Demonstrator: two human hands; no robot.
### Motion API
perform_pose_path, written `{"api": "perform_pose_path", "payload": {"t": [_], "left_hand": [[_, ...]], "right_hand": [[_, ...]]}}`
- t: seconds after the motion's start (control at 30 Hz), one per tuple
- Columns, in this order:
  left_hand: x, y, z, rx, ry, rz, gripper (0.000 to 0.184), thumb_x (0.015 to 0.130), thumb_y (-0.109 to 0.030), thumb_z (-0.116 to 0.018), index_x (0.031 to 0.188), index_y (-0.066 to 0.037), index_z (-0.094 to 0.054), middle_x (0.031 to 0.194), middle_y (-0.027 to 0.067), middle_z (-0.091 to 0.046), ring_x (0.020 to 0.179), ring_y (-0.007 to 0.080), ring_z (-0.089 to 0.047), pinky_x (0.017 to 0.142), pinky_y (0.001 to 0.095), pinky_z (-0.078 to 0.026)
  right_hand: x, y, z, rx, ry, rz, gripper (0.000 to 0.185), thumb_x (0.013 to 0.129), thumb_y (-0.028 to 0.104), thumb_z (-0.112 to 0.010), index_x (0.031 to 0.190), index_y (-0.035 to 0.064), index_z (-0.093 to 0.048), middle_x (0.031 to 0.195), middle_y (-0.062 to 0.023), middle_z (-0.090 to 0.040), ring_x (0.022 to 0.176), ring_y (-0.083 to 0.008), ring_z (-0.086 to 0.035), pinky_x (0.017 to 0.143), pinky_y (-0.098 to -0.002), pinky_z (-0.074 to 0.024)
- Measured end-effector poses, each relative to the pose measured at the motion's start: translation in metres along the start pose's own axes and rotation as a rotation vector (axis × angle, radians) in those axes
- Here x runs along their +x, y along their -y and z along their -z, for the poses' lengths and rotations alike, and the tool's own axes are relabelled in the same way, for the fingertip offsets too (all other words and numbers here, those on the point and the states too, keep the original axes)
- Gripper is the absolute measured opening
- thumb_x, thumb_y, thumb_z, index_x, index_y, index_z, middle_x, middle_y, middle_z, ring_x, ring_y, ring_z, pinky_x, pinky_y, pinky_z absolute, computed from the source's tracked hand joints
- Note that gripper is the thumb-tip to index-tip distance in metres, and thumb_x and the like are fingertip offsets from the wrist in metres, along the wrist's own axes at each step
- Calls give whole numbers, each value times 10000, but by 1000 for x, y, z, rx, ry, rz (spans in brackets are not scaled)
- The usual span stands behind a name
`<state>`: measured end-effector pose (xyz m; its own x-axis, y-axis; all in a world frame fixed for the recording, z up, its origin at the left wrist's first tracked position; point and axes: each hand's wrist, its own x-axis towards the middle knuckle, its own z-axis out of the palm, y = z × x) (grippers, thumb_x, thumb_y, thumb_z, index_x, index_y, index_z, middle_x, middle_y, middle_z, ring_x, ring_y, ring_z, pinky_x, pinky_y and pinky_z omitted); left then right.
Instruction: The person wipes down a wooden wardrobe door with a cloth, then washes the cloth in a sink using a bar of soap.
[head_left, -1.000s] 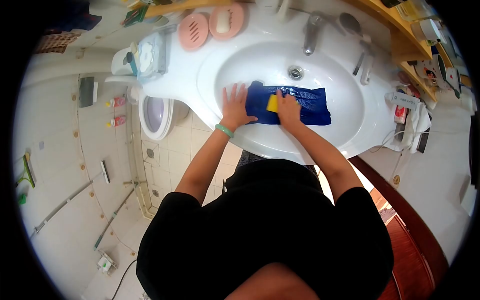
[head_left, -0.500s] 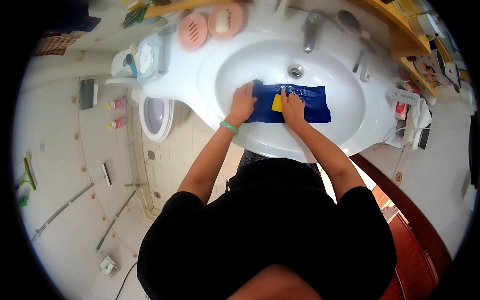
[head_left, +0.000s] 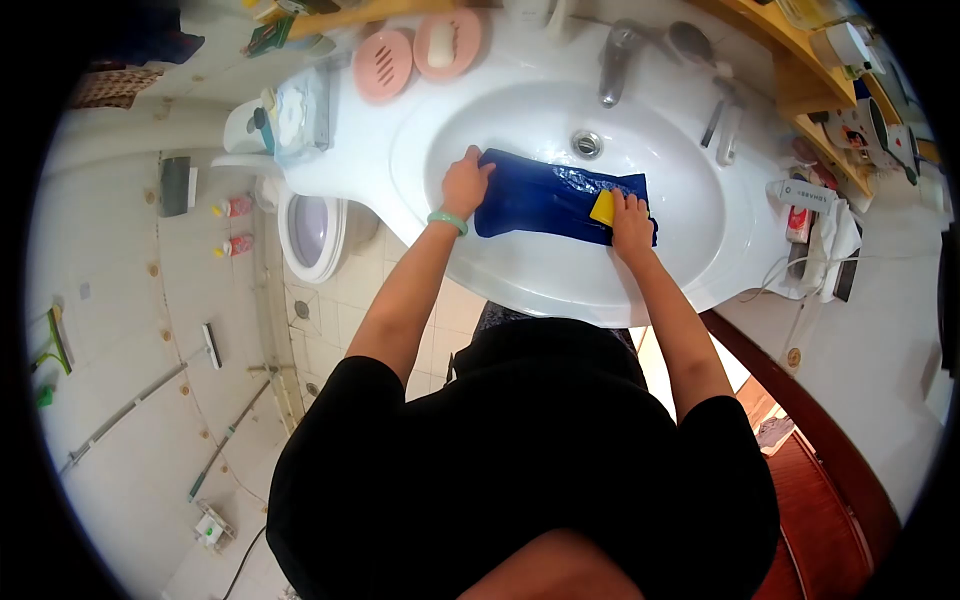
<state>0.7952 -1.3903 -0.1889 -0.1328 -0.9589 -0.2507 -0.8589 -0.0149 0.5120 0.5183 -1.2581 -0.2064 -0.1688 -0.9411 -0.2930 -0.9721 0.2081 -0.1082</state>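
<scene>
A dark blue, shiny, wet-looking sheet (head_left: 545, 200) lies spread across the near half of the white washbasin (head_left: 690, 250). Whether it is cloth or plastic I cannot tell. My left hand (head_left: 464, 186), with a green bangle at the wrist, is closed on the sheet's upper left edge. Under the fingers of my right hand (head_left: 631, 228) is a yellow sponge (head_left: 602, 208), pressed on the right part of the sheet. The fingers cover part of the sponge.
Beyond the sheet are the drain (head_left: 586, 145) and the faucet (head_left: 618, 65). Two pink soap dishes (head_left: 383, 65) sit at the back left, one holding soap. To the right stand a box (head_left: 807, 195) and white tissue (head_left: 838, 235). A toilet (head_left: 312, 240) is at left.
My right hand has slid the sponge rightward along the sheet. My left hand has gone from lying flat to gripping the edge, slightly further left, and the sheet's left end has shifted left.
</scene>
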Motion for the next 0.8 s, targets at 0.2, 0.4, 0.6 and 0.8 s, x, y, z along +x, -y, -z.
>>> {"api": "perform_pose_path", "payload": {"t": [0.2,0.4,0.6,0.8], "left_hand": [[-30,-1,-5,153,-357,-280,226,768,-159,-663,940,-67,-549,902,113,-589,844,326,-575,704,419,-468],[-84,6,-11,290,-17,-596,78,754,-118,-614,827,-94,-620,927,73,-552,886,243,-543,671,368,-450],[-88,0,8,446,202,-414,87,749,-159,-628,740,-85,-672,876,44,-593,918,209,-561,750,362,-448],[-119,9,11,330,28,-498,281,784,-168,-613,1028,-34,-651,1052,106,-600,1074,258,-530,922,391,-397]], "right_hand": [[-3,17,13,25,-105,21,518,790,35,-547,1286,116,-422,1039,-107,-500,1001,-280,-509,731,-388,-500],[7,77,6,112,-92,347,526,836,78,-480,1350,130,-384,951,-93,-500,920,-267,-520,716,-407,-486],[28,140,-18,43,1,339,583,840,100,-492,1396,138,-323,1004,-97,-488,969,-250,-495,719,-411,-490],[43,149,-25,69,50,100,606,870,132,-494,1424,124,-250,1051,-112,-493,990,-260,-511,723,-415,-520]]}}
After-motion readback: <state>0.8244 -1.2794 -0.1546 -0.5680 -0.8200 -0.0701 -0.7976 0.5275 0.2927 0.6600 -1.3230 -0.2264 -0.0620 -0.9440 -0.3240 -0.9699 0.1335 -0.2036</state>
